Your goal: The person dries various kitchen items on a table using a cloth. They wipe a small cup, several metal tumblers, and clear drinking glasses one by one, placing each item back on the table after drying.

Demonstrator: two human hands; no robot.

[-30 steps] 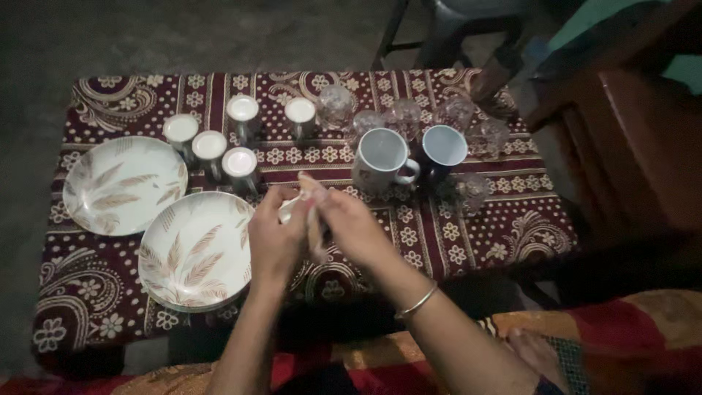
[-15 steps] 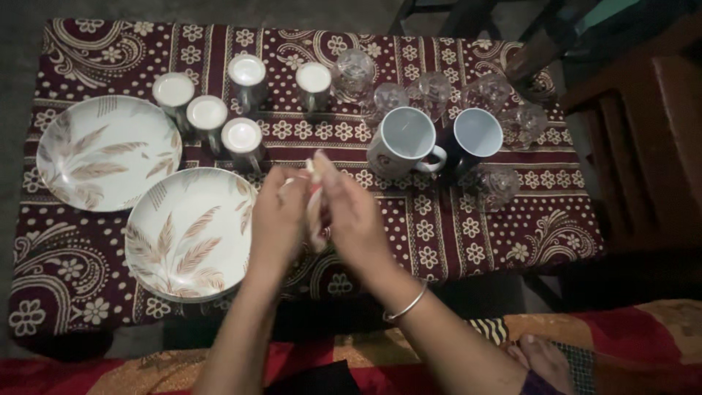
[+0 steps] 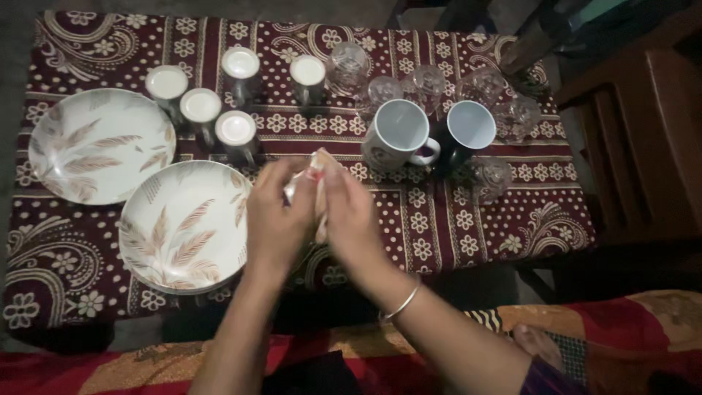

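both hands same as before, left hand (image 3: 276, 219) and right hand (image 3: 355, 219) pinching a pale cloth (image 3: 316, 192), mostly hidden, view shifted slightly, whatever's wrapped inside impossible to tell

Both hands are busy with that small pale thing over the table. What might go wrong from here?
Left hand and right hand pinch a small pale item, its kind unclear, above the near plate; a slip could drop it there. The white mug and clear glasses stand close ahead, so a forward reach might knock them.
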